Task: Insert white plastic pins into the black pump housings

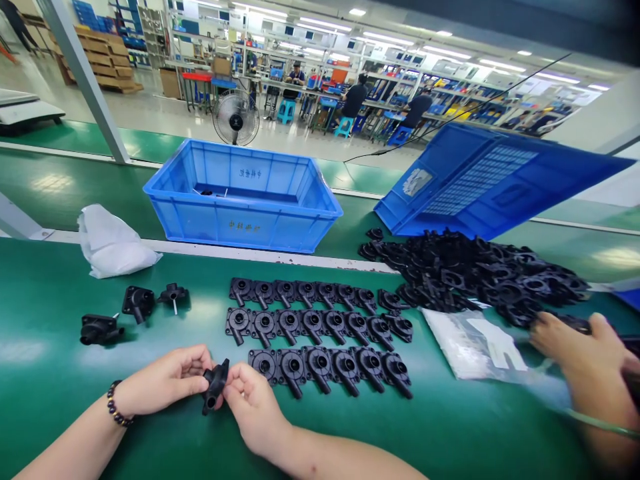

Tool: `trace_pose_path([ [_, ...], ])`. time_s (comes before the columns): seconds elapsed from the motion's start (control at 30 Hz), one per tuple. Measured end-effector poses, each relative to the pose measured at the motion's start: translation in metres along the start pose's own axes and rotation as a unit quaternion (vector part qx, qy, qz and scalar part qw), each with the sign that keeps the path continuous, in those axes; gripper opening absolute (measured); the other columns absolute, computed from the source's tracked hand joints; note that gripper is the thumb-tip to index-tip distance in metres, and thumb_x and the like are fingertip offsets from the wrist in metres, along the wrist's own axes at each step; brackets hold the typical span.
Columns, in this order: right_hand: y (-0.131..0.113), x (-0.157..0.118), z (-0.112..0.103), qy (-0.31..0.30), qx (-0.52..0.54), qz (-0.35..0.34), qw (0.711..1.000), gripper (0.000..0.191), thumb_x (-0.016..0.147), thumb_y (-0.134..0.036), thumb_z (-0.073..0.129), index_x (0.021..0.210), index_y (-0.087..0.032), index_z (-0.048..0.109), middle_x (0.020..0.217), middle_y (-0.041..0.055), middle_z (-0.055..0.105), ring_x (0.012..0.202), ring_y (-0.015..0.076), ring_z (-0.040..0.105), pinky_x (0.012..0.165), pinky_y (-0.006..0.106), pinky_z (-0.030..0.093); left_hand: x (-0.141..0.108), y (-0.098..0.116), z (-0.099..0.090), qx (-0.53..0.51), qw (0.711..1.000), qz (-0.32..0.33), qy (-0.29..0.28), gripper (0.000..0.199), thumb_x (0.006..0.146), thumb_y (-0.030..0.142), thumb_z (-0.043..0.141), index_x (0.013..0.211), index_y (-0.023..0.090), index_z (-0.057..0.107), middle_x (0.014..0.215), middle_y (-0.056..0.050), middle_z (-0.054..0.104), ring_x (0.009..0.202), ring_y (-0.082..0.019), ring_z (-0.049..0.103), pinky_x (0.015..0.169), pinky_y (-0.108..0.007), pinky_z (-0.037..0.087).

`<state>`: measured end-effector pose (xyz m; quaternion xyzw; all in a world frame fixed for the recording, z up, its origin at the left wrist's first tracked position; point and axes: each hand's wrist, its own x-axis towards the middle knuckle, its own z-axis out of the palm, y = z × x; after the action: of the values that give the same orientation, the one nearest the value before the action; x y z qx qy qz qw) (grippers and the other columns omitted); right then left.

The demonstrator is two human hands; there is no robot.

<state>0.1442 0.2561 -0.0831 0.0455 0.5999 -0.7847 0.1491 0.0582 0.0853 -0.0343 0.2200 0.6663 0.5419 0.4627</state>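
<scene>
A black plastic pump housing point(216, 387) is held between my two hands near the front of the green bench. My left hand point(167, 380), with a beaded bracelet at the wrist, grips it from the left. From the other side, the fingers of my right hand point(257, 407) close on its edge and hide part of it. Rows of similar black housings point(320, 363) lie to the right, their spouts pointing toward me. Further left on the bench sit three more black parts point(139, 303), with white pins showing at some of them.
A blue crate point(245, 227) stands behind the rows. Another blue crate point(465, 180) is tipped over a heap of black parts point(465, 267). A co-worker's hand point(580, 353) reaches in beside a clear plastic bag point(465, 347). A white bag point(115, 243) lies at left.
</scene>
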Motion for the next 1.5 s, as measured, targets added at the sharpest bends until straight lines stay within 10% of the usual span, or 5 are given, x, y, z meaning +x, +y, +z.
trace_pose_path([
  [0.27, -0.002, 0.002, 0.000, -0.019, 0.073, 0.005, 0.997, 0.032, 0.078, -0.043, 0.061, 0.088, -0.017, 0.045, 0.064, -0.0019, 0.057, 0.061, 0.0109, 0.052, 0.062, 0.024, 0.037, -0.005, -0.001, -0.002, 0.016, 0.998, 0.045, 0.042, 0.020, 0.087, 0.038, 0.050, 0.086, 0.018, 0.047, 0.089, -0.004, 0.059, 0.079, -0.017, 0.056, 0.073, -0.029, 0.044],
  [0.5, -0.001, 0.000, -0.001, -0.013, 0.030, 0.015, 0.999, 0.028, 0.079, -0.034, 0.060, 0.093, -0.016, 0.044, 0.069, 0.0004, 0.061, 0.061, 0.0100, 0.047, 0.062, 0.024, 0.034, -0.016, -0.012, -0.018, 0.151, 0.901, 0.215, 0.344, 0.014, 0.086, 0.028, 0.051, 0.096, 0.022, 0.044, 0.111, -0.010, 0.056, 0.103, -0.022, 0.054, 0.085, -0.032, 0.045],
  [0.7, 0.000, -0.002, -0.002, -0.017, 0.010, 0.012, 1.000, 0.028, 0.080, -0.038, 0.058, 0.091, -0.016, 0.044, 0.067, 0.0005, 0.060, 0.059, 0.0099, 0.046, 0.062, 0.025, 0.034, -0.014, -0.004, -0.011, 0.409, 0.858, 0.150, 0.273, 0.008, 0.080, 0.021, 0.054, 0.087, 0.021, 0.049, 0.103, -0.007, 0.061, 0.096, -0.022, 0.056, 0.081, -0.034, 0.046],
  [0.87, 0.001, -0.005, -0.002, -0.024, -0.005, 0.012, 1.000, 0.035, 0.081, -0.048, 0.056, 0.091, -0.016, 0.045, 0.068, 0.0015, 0.059, 0.062, 0.0111, 0.047, 0.062, 0.025, 0.034, -0.017, -0.003, -0.006, 0.359, 0.816, 0.263, 0.368, 0.026, 0.082, 0.018, 0.048, 0.108, 0.020, 0.044, 0.107, -0.010, 0.058, 0.098, -0.020, 0.056, 0.084, -0.035, 0.047],
  [1.5, 0.015, -0.005, -0.005, -0.038, -0.015, 0.002, 0.999, 0.041, 0.080, -0.055, 0.055, 0.088, -0.015, 0.048, 0.066, 0.0030, 0.058, 0.061, 0.0114, 0.047, 0.058, 0.024, 0.032, -0.009, -0.014, -0.003, 0.469, 0.781, 0.164, 0.378, 0.049, 0.084, 0.013, 0.043, 0.132, 0.021, 0.036, 0.137, -0.010, 0.039, 0.129, -0.024, 0.032, 0.106, -0.046, 0.035],
])
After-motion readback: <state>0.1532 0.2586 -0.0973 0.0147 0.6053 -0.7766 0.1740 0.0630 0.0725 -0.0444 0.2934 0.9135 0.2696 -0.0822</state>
